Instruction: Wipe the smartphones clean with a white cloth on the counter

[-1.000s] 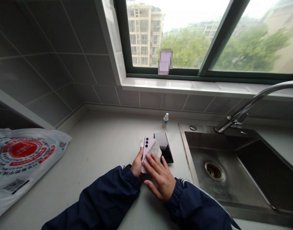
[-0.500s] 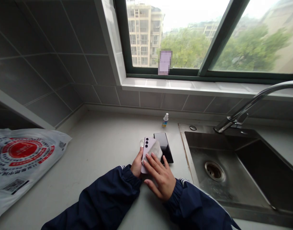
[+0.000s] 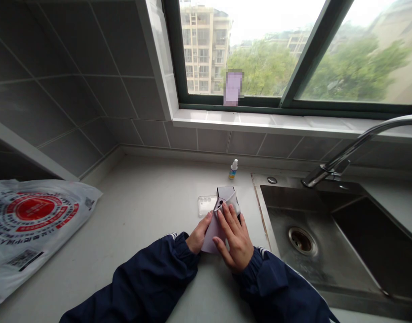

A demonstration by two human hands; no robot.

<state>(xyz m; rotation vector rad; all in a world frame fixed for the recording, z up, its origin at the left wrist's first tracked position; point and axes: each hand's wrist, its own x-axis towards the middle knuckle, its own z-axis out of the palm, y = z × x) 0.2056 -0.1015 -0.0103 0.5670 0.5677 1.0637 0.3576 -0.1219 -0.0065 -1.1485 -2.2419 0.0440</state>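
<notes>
Lilac phone (image 3: 212,235): back upward, left of the sink (image 3: 293,197), roughly level with its drain (image 3: 302,240). Its near part looks plain and pale; a dark camera lens shows at the far end. Whether it touches the table (image 3: 142,215) cannot be told.
Cloth (image 3: 233,201): whitish and creased, over the phone's far end, left of the sink.
Wiping: apparently under way. The clear case (image 3: 206,206) is off, lying left of the sink beyond the phone; the near part of the back is uncovered. The cloth has yet to come away, and how much is finished cannot be judged.
Left hand (image 3: 197,235): clamped on the phone's edge, thumb along its side.
Right hand (image 3: 238,244): fingers laid flat across the cloth, thumb apart, on the phone's sink side.
Dark-framed device (image 3: 224,191): partly hidden beneath cloth and hand, left of the sink.
Spray bottle (image 3: 233,169): upright, left of the sink's far corner.
Plastic bag (image 3: 34,233): red-printed, well left of the sink.
</notes>
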